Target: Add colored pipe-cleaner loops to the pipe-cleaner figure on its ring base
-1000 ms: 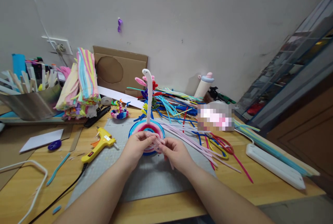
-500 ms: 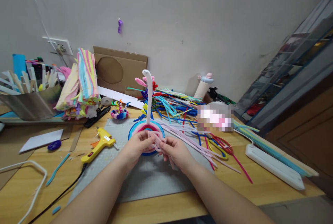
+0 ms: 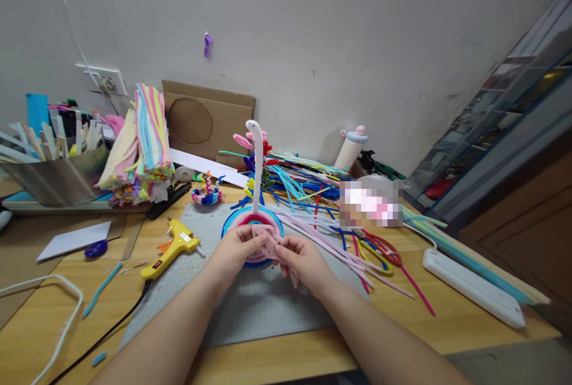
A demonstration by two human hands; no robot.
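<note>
Both hands meet over the grey mat at the middle of the table. My left hand is closed, pinching light pink pipe cleaners between thumb and fingers. From the right, my right hand grips the same pink strips, and an end hangs below its fingers. Just behind and partly hidden by the hands lies a round coil in blue, pink and red. A white stem with a curved top stands upright at the coil's back.
A yellow glue gun with a black cord lies left. Loose pink pipe cleaners and scissors lie right, near a white power strip. Behind are pipe cleaner bundles, cardboard and a bottle.
The pink strips between my hands have shifted slightly, and the hanging end has moved nearer my right fingers. Both hands keep their grip. The whole view has shifted a little.
</note>
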